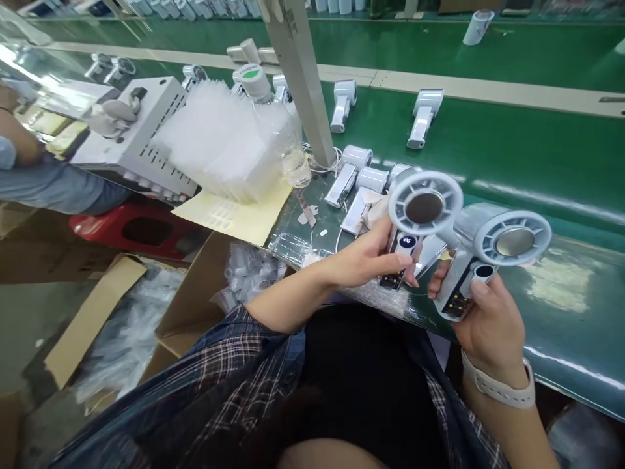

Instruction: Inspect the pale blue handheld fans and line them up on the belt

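Pale blue and silvery, one fan (426,207) is clasped by the curled fingers (393,262) of the left hand (362,262); a second fan (488,244) is gripped likewise by the right hand (495,326), both being held over the near edge of the green surface (598,319).

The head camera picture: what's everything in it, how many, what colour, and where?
Held fans: 2, pale grey, front right
Other fans: several, overlapping, white and silver, on green surfaces
Post: 1, grey, top middle
Bottle: 1, clear, green-and-white cap, beside the post
Pile: 1, white, on the yellow sheet
Yellow sheet: 1, yellow, left of centre
Vented machine: 1, whitish, left of the pile
Seat: 1, red, left
Cardboard boxes: at least 2, brown, lower left
Another person: 1, blue trousers, left edge
Wristband: 1, pale, right wrist
Left fingers: one set, around the left held fan
Right fingers: one set, around the right one
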`<state>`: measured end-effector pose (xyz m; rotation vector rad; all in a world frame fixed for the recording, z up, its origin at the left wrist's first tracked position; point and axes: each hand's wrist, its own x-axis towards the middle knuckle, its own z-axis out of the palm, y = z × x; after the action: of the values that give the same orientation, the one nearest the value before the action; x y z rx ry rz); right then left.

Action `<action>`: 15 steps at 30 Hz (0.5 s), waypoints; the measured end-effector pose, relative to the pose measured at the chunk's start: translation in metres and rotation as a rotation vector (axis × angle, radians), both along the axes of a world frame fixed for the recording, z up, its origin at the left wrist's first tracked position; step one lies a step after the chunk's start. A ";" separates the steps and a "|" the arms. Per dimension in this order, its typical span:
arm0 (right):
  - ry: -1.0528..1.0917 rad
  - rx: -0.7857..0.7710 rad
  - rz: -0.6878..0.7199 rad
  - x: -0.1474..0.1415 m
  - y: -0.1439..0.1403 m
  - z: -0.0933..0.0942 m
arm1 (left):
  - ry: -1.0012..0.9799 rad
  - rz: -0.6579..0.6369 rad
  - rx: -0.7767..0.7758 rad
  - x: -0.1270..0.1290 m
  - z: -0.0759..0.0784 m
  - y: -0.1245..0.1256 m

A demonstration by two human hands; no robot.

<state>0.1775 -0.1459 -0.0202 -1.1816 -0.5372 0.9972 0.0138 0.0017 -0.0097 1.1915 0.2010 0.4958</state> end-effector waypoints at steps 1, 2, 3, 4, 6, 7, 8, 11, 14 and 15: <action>-0.005 0.004 0.007 -0.002 0.001 0.001 | 0.009 -0.019 0.042 -0.003 0.002 0.001; -0.012 0.008 0.001 -0.003 0.002 0.003 | 0.022 -0.005 0.080 -0.005 0.004 0.001; -0.017 0.010 -0.008 -0.004 0.003 0.004 | 0.033 0.026 0.103 -0.006 0.004 0.001; -0.018 0.005 -0.008 -0.005 0.005 0.004 | 0.038 0.055 0.109 -0.006 0.004 0.002; -0.011 -0.013 0.006 -0.006 0.008 0.004 | 0.023 0.069 0.082 -0.006 0.002 0.002; -0.007 -0.017 0.014 -0.006 0.009 0.004 | 0.008 0.056 0.066 -0.006 0.001 0.002; -0.001 -0.015 0.023 -0.006 0.010 0.004 | -0.005 0.040 0.053 -0.005 0.000 0.002; 0.021 0.006 0.055 -0.005 0.012 0.006 | -0.019 0.041 0.030 -0.005 -0.003 0.004; 0.012 0.004 0.060 -0.006 0.012 0.008 | -0.023 0.054 0.019 -0.006 -0.004 0.005; 0.008 0.000 0.054 -0.006 0.012 0.009 | -0.033 0.060 0.021 -0.007 -0.003 0.005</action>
<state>0.1712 -0.1339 -0.0108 -1.1676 -0.5656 1.0475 0.0068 0.0064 -0.0125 1.2000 0.2043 0.5714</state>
